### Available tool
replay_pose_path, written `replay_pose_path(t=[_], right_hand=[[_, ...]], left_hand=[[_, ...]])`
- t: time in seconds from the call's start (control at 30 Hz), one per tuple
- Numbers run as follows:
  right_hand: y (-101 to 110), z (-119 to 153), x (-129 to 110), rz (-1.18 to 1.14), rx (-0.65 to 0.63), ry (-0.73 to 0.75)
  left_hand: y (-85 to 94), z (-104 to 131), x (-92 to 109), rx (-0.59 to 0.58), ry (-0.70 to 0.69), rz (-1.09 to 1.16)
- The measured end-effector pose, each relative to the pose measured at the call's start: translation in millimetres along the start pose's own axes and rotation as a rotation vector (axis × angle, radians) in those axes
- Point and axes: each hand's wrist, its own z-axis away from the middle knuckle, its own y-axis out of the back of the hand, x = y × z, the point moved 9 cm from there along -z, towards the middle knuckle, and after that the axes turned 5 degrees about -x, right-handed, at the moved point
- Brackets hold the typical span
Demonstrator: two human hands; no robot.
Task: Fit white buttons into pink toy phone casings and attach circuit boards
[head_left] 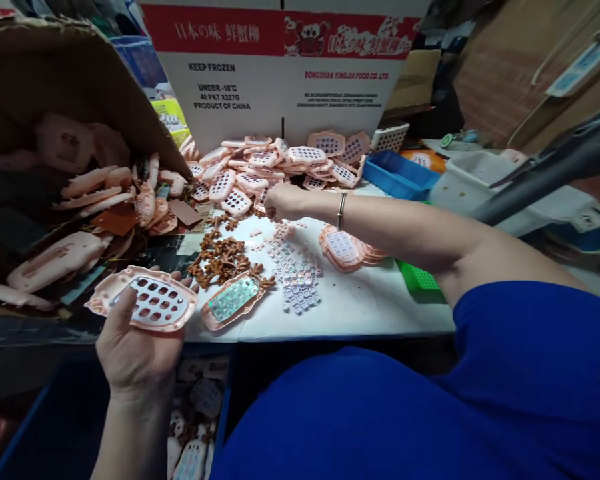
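At lower left, the left hand (137, 357) holds a pink casing (183, 312); at centre, the right hand (284, 200) meets heaped casings (307, 155), above small pale keys (300, 297).

FREE: bare table (375, 313) strip at front, right of the loose pale buttons (300, 293) | BACK: heaped pink shells (270, 167) against white carton (280, 83), blocked | LEFT: brown carton wall (97, 73); left hand (137, 350) with held shell (163, 303) before it | CENTRE: brown parts (223, 257) and teal-panelled shell (234, 299) crowd the way | RIGHT: stacked shells (346, 250), green basket (420, 280); right forearm (400, 223) crosses above
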Motion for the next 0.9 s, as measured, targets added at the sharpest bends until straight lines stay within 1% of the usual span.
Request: replay_pose_path(t=[0.1,0.13,0.2,0.3,0.37,0.47,0.53,0.57,0.6,0.67,0.73,0.8,0.83,0.9], right_hand=[[5.0,20.6,1.5,0.004,0.033,-0.044],[6.7,29.0,-0.6,-0.041,0.035,-0.050],[5.5,48.7,-4.6,-0.245,0.004,-0.060],[-6.0,84.0,-9.2,-0.671,-0.049,-0.051],[-13.0,109.2,-9.7,-0.890,-0.002,-0.028],[-25.4,145.2,-12.0,-1.121,0.104,0.049],[-38.5,165.3,-18.0,-1.206,0.116,0.110],[-44.6,174.1,-20.7,-1.212,0.127,0.134],[-49.2,182.1,-22.3,-1.181,0.159,0.152],[-51.5,197.3,-24.8,-0.978,0.284,0.196],[-46.9,213.0,-31.6,-0.635,0.468,0.266],[-45.0,227.1,-42.8,-0.279,0.628,0.339],[-45.5,232.7,-47.1,-0.140,0.695,0.363],[-47.0,239.2,-49.7,0.034,0.793,0.374]], left_hand=[[-27.5,16.7,-7.0,-0.182,-0.040,0.040],[-36.0,23.7,-10.7,-0.232,-0.035,0.049],[-50.2,37.6,-21.3,-0.298,0.012,0.057],[-66.5,55.2,-39.8,-0.344,0.085,0.068],[-78.7,64.7,-54.0,-0.393,0.118,0.075],[-98.4,77.6,-77.8,-0.472,0.144,0.071],[-110.0,85.0,-91.0,-0.504,0.129,0.093],[-115.2,88.4,-96.8,-0.517,0.121,0.107],[-120.3,91.8,-102.4,-0.536,0.116,0.118],[-129.4,98.3,-112.9,-0.584,0.121,0.119],[-135.4,103.3,-119.8,-0.626,0.117,0.112],[-137.9,105.9,-124.1,-0.638,0.116,0.106],[-138.2,106.5,-125.6,-0.634,0.117,0.102],[-138.5,106.9,-126.9,-0.624,0.118,0.094]])
